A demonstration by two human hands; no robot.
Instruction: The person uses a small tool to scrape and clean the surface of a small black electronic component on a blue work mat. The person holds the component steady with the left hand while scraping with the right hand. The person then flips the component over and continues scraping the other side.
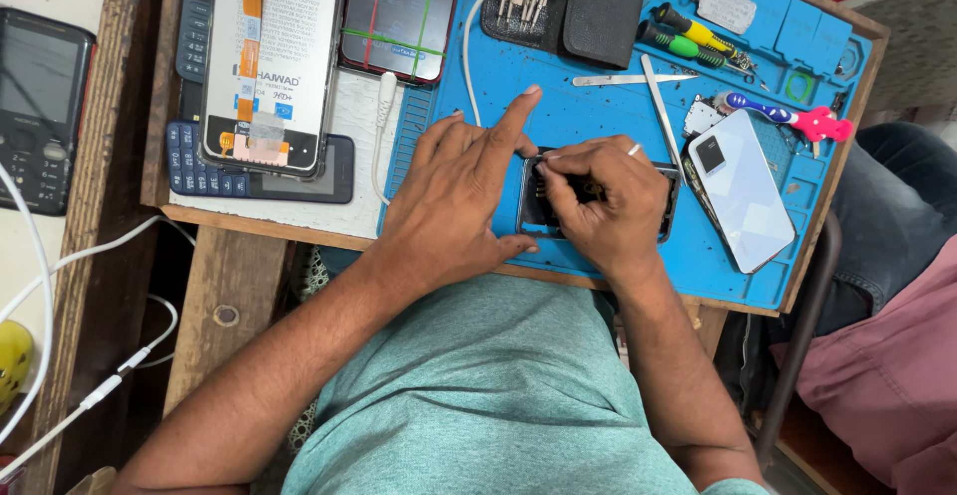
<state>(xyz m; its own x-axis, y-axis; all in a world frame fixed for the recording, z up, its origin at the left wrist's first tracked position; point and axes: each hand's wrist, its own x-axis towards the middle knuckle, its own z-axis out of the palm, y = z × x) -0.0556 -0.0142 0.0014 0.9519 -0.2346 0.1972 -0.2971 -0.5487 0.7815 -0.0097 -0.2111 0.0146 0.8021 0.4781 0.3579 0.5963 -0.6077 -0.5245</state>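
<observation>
An opened dark phone lies on the blue work mat near its front edge, mostly covered by both hands. My left hand rests on its left side, thumb along the lower edge, index finger raised and pointing away. My right hand is bent over the phone's middle with fingertips pinched on something small inside that I cannot make out. A ring shows on one right finger.
A white phone back cover lies right of my hands, with tweezers, a metal pry tool, screwdrivers and a toothbrush behind. A black tool pouch, a replacement screen, keypad phones and white cables lie left. Another person's legs are at right.
</observation>
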